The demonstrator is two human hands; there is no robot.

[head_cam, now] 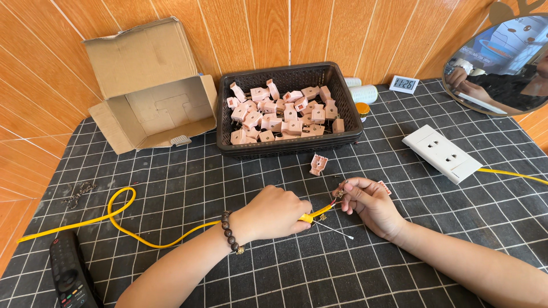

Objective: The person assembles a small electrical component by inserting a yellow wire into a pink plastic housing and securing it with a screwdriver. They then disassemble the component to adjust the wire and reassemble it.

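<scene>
Cable [123, 225], yellow, sits gripped in my left hand [273, 213] at centre frame; my right hand [370, 202] pinches its bared wire ends [338, 197], below the plug-filled basket [228, 122].

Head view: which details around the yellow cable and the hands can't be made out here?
- Yellow cable: the stretch in the left hand is hidden by its fingers.
- Wire ends at the right hand: too small to tell their state.
- Remote control: cut off by the bottom edge.
</scene>
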